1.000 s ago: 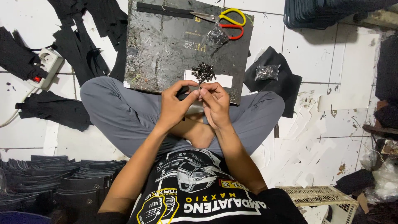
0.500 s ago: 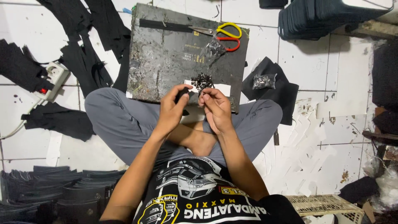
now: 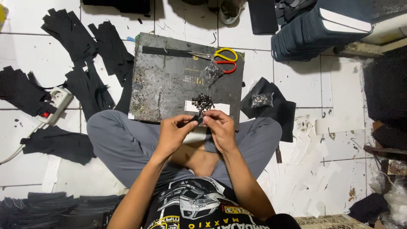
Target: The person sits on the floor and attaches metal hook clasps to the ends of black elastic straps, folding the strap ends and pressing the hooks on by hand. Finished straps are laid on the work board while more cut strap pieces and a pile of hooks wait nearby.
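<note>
Left hand [image 3: 173, 132]: I see fingers pinched on a small black piece [image 3: 196, 121].
Right hand [image 3: 220, 129]: fingertips clamped on the same piece.
Nearby: pile of small metal parts [image 3: 202, 102] on the work board [image 3: 165, 85].

1. Ahead of both hands, the dark work board [image 3: 169, 85] lies open in its middle.
2. A heap of small metal parts [image 3: 202, 102] sits just beyond the fingers [image 3: 210, 115].
3. Scissors [image 3: 220, 60] and a black strip [image 3: 165, 51] line the far edge.

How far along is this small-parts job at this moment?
Done: cut black strips lie left of the work board, with the scissors set down on it. In hand: the left hand and right hand pinch a small dark piece. Left: a pile of small metal fittings on the board.
</note>
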